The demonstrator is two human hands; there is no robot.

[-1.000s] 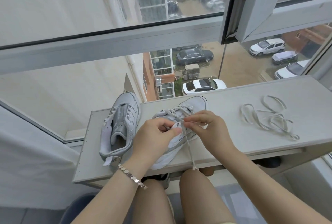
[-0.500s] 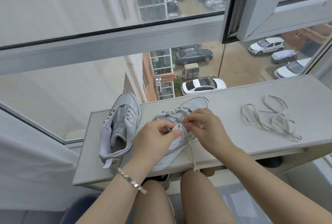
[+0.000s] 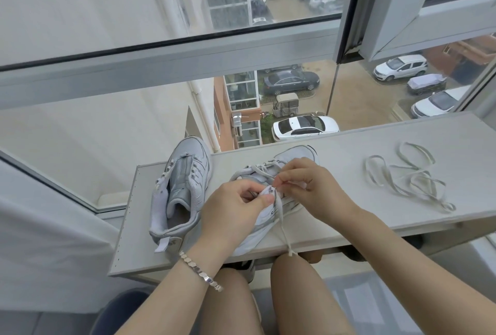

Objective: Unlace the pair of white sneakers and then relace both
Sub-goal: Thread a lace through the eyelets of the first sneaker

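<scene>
Left hand (image 3: 236,207) pinching the eyelet edge of the partly laced white sneaker (image 3: 264,227), right hand (image 3: 315,189) pinching its lace (image 3: 280,214) just beside. Sneaker on white shelf (image 3: 349,155), lace end dangling past the near edge. Left of it, unlaced sneaker (image 3: 182,187); well right, loose lace (image 3: 408,181).

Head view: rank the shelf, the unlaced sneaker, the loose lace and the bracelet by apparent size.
1. shelf
2. unlaced sneaker and loose lace: spreads look alike, unranked
3. bracelet, smallest though nearest the camera
</scene>
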